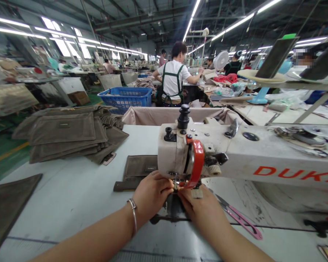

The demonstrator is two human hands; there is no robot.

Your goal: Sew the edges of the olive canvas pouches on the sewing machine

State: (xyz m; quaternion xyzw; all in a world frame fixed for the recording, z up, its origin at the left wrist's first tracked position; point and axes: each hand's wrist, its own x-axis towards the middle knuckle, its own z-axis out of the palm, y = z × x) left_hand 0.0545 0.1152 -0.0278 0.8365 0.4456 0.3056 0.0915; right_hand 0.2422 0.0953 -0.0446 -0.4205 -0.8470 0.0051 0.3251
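Observation:
A cream sewing machine (235, 153) with a red guard (197, 163) stands on the white table (71, 196). Both my hands meet under its head at the needle area (176, 183). My left hand (151, 194), with a silver bangle on the wrist, has its fingers pinched together at the needle. My right hand (200, 207) comes in from the right, fingers curled and pinched at the same spot. What they pinch is too small to make out. A brown fabric piece (138, 169) lies flat behind my left hand, running under the machine head.
A stack of brown fabric pieces (68, 136) lies at the back left, and a dark piece (8, 207) at the left edge. Pink-handled snips (239, 218) lie right of my right hand. Behind are a blue basket (125, 98) and a person in a green apron (173, 78).

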